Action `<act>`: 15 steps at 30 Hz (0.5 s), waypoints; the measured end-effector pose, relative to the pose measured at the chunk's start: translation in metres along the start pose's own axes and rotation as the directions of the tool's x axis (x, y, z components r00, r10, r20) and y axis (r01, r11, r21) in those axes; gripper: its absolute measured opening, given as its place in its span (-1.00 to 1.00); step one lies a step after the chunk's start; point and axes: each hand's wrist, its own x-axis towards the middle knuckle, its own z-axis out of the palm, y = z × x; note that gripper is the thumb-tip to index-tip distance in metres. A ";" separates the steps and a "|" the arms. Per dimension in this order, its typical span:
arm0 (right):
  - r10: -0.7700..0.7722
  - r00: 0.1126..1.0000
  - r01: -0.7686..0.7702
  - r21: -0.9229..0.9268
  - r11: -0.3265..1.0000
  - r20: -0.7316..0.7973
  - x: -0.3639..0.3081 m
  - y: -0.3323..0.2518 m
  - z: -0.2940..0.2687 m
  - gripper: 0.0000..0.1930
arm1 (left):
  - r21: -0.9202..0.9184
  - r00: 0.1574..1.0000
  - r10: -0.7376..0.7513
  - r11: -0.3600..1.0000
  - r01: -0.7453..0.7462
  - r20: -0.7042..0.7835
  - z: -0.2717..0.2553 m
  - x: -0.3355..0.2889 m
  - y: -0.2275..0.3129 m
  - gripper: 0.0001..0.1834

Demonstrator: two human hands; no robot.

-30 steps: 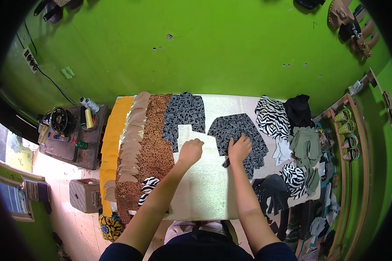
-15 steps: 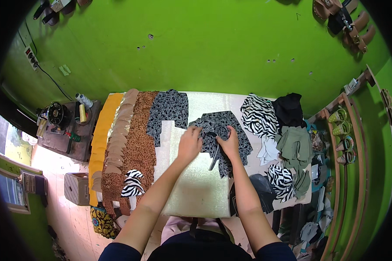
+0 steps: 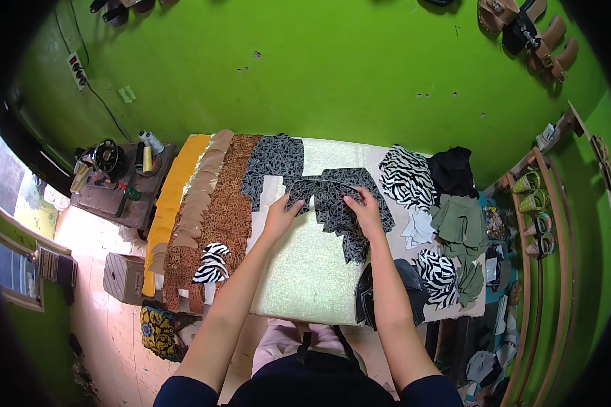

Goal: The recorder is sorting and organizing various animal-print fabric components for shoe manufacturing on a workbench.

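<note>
Between my two hands a curved, black-and-grey patterned cut piece (image 3: 309, 188) is spread into an arch above the table. My left hand (image 3: 280, 216) pinches its left end, and my right hand (image 3: 366, 213) grips the right end with thumb and fingers. Beneath and beside my right hand lies a loose pile of pieces in the same pattern (image 3: 356, 249). More of this patterned material (image 3: 271, 152) lies in overlapping layers beyond my left hand. Pale, shiny sheeting (image 3: 299, 271) covers the table between my forearms.
Rows of leopard-print (image 3: 227, 190), tan (image 3: 204, 183) and mustard pieces (image 3: 173, 197) line the table's left side. Zebra-print (image 3: 407, 176), black (image 3: 450, 169) and olive pieces (image 3: 460, 220) lie at right. Dark pieces (image 3: 402, 288) sit beside my right forearm. A wooden rack (image 3: 550, 264) holds sandals.
My hands have moved apart, and the patterned piece now stretches in an arch between them. It was bunched over the pile before. The view has shifted slightly.
</note>
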 end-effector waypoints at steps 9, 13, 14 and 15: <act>0.078 0.995 -0.098 -0.583 0.807 -0.059 -0.067 0.072 0.036 -0.55 | -0.195 0.912 -0.405 0.891 0.409 0.065 -0.011 -0.094 -0.039 -0.65; 0.115 0.992 -0.126 -0.625 0.771 -0.058 -0.095 0.084 0.054 -0.62 | 0.377 0.843 -0.515 0.819 0.432 0.152 -0.018 -0.116 -0.061 -0.54; 0.120 0.991 -0.133 -0.625 0.769 -0.063 -0.100 0.089 0.054 -0.62 | 0.518 0.860 -0.496 0.770 0.372 0.121 -0.017 -0.119 -0.065 -0.51; 0.025 0.998 -0.058 -0.662 0.747 -0.059 -0.104 0.094 0.054 -0.62 | 0.647 0.877 -0.471 0.699 0.306 0.094 -0.016 -0.121 -0.068 -0.47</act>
